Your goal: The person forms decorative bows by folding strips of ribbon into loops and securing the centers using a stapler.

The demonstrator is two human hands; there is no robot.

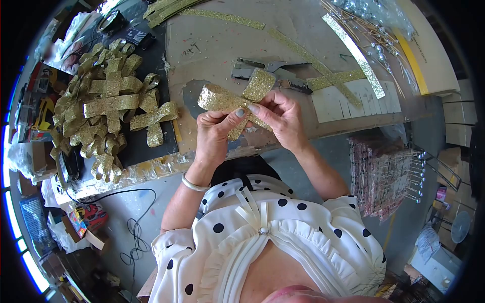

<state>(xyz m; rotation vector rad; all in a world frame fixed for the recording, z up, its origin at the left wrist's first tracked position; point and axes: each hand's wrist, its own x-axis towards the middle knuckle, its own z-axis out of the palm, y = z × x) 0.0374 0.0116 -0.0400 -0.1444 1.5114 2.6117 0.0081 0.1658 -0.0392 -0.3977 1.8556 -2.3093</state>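
A gold glitter bow (217, 97) with several loops is held up over the table's front edge. My left hand (216, 129) is closed on its left side, the thumb pressed near the centre. From the right, my right hand (283, 118) pinches the same bow, its thumb at the middle and fingers behind. Just beyond the hands lies a grey metal stapler (273, 70). Gold glitter strips (316, 60) cross each other to the right of it, partly over a white marked sheet (353, 108).
A heap of gold looped bows (108, 101) covers a black board at left. More gold strips (174, 10) lie at the back. A silver strip (356, 58), beaded sticks (379, 45) and a cardboard box (429, 50) occupy the right. Wrapped bundles (381, 174) stand below the table; a cable (134, 232) trails across the floor.
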